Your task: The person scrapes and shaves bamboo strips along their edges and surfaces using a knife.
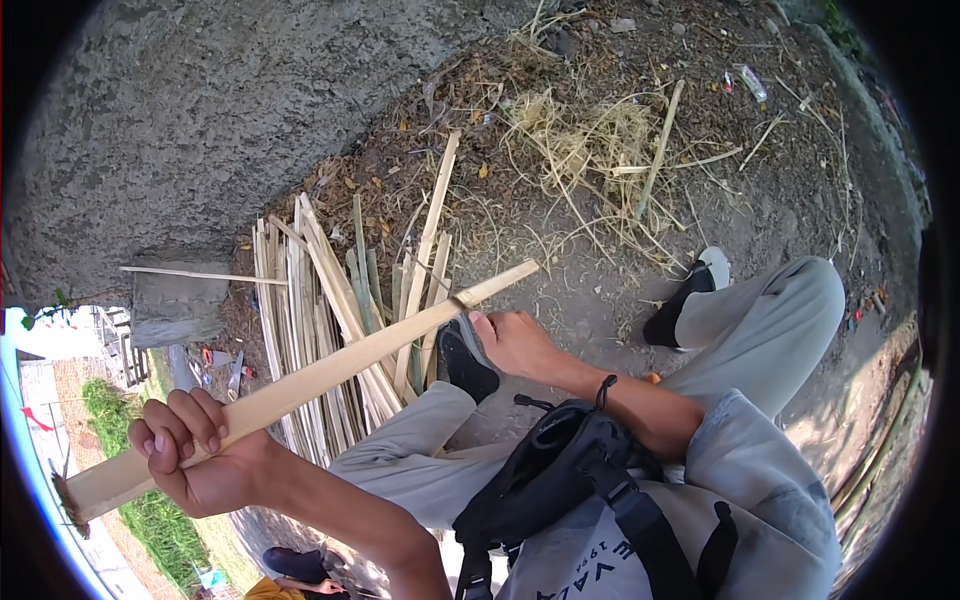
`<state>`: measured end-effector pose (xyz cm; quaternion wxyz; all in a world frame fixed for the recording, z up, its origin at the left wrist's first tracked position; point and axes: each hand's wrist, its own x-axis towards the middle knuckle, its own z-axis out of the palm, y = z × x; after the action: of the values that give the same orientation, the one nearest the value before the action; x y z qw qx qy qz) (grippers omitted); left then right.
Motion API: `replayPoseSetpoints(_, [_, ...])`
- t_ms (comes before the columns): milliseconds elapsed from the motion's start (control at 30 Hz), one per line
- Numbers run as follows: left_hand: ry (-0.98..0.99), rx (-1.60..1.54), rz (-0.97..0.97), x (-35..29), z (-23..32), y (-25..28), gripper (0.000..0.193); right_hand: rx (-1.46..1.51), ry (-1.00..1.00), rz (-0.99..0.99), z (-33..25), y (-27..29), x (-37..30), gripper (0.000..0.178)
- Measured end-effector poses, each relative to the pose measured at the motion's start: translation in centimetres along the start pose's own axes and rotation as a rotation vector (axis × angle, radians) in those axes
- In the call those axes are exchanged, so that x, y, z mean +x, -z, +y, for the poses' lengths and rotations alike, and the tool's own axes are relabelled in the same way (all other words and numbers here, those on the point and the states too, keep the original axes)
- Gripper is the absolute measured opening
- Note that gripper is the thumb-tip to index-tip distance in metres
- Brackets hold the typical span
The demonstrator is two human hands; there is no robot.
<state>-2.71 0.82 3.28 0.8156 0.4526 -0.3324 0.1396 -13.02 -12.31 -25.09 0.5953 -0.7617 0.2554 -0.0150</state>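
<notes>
A long, pale bamboo strip (350, 358) slants across the view from lower left to upper right. Wrapped round its wider near part is my left hand (215, 455), fingers closed. Close to the strip's narrower far part is my right hand (515, 345), closed with the thumb uppermost. A thin dark edge (432, 277) meets the strip beside that thumb; whether it is a blade held in my right hand I cannot tell. Behind the strip, many split bamboo strips (300, 340) lie in a pile by my left shoe (465, 360).
Bamboo shavings (590, 140) lie heaped on the dirt, with a plastic bottle (752, 84) farther off. A rough concrete wall (230, 110) rises at left. A black bag (550, 465) hangs at my waist. Another person in yellow (275, 590) shows at lower left.
</notes>
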Motion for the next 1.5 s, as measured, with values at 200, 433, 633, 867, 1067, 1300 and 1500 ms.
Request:
replayPoseSetpoints(200, [-0.037,-0.032,-0.05,-0.6,1.7,-1.1,0.017,-0.021,0.161,-0.035,-2.6,0.6,-1.8,0.056])
replayPoseSetpoints(433, [-0.029,-0.018,0.007,-0.6,1.1,-0.6,0.016,-0.108,0.106,-0.009,-2.2,0.3,-2.2,0.063])
replayPoseSetpoints(633, [-0.021,-0.052,-0.035,0.1,0.2,-1.8,0.015,0.028,-0.066,0.039,1.1,1.0,0.3,0.06])
replayPoseSetpoints(867, [0.026,-0.068,-0.073,-0.5,0.2,-2.4,0.014,0.104,-0.265,-0.015,5.3,0.4,2.1,0.055])
replayPoseSetpoints(1067, [0.031,-0.094,-0.025,-0.7,1.7,-1.2,0.016,0.065,-0.038,0.051,2.4,-0.8,0.5,0.057])
replayPoseSetpoints(1300, [0.037,-0.164,-0.036,-1.7,1.5,-2.6,0.016,0.089,-0.123,0.031,3.4,0.1,0.3,0.062])
replayPoseSetpoints(1500, [0.017,-0.176,-0.069,-1.5,1.2,-2.3,0.015,0.077,-0.108,-0.028,0.5,1.3,-0.7,0.061])
